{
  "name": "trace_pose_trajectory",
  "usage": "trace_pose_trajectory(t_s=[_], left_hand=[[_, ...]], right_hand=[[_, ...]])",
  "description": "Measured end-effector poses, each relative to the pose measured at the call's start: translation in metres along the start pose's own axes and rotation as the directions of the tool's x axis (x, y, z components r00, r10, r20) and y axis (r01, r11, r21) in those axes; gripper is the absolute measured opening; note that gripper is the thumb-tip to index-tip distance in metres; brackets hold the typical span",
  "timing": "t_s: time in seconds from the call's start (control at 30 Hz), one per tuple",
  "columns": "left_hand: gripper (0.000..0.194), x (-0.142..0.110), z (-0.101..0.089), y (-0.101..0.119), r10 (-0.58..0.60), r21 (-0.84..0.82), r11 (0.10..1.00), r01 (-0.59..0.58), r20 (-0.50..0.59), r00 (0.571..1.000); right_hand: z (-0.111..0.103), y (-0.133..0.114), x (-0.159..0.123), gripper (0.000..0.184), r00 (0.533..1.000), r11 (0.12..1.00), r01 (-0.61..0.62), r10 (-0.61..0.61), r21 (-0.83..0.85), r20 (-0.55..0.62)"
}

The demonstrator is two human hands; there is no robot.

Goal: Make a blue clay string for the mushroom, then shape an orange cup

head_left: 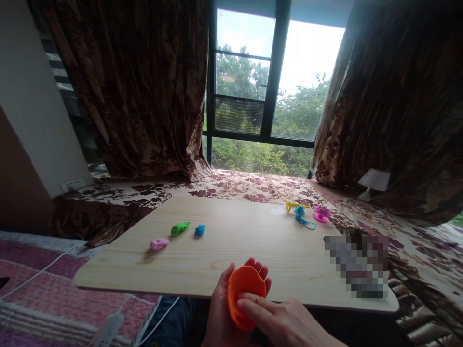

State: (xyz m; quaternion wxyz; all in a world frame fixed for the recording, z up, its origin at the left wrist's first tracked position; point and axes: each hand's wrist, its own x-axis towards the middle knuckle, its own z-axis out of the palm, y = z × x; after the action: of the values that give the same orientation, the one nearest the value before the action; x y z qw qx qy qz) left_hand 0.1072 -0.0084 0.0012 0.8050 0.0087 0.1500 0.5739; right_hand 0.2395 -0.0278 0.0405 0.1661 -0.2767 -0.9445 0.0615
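Note:
A flattened, slightly cupped round of orange modelling clay [249, 272] rests in the palm of my left hand [220, 301], whose fingers curl up behind its far edge. My right hand [280, 313] comes in from the lower right, its fingers held together and pressed into the hollow of the clay. Both hands are just over the near edge of the pale wooden table [231, 217]. On the table's left side lie lumps of green clay [180, 229], blue clay [200, 230] and pink clay [159, 245].
At the table's far right are a yellow clay piece [293, 206], a blue mushroom-like figure [300, 213] and a magenta clay piece [321, 213]. A pixelated item [356, 267] lies at the right edge. A white power strip [108, 330] and cables are at lower left; a small lamp [374, 180] stands behind.

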Motion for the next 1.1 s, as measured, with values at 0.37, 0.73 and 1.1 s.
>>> trace_pose_trajectory(t_s=[0.37, 0.73, 1.1], left_hand=[[0.030, 0.004, -0.006, -0.002, 0.017, 0.026, 1.000, -0.018, 0.023, 1.000], [0.037, -0.004, 0.000, 0.000, -0.106, 0.114, 0.989, 0.097, 0.069, 0.992], [0.031, -0.007, 0.003, 0.000, 0.002, 0.002, 1.000, -0.002, -0.001, 1.000]], right_hand=[[-0.009, 0.002, -0.002, 0.031, 0.999, 0.987, -0.048, 0.050, 0.153, -0.011], [-0.027, 0.008, 0.000, 0.020, 0.998, 0.999, 0.009, -0.012, -0.052, -0.056], [0.003, 0.003, -0.011, 0.037, 0.993, 0.997, -0.030, 0.021, -0.074, -0.117]])
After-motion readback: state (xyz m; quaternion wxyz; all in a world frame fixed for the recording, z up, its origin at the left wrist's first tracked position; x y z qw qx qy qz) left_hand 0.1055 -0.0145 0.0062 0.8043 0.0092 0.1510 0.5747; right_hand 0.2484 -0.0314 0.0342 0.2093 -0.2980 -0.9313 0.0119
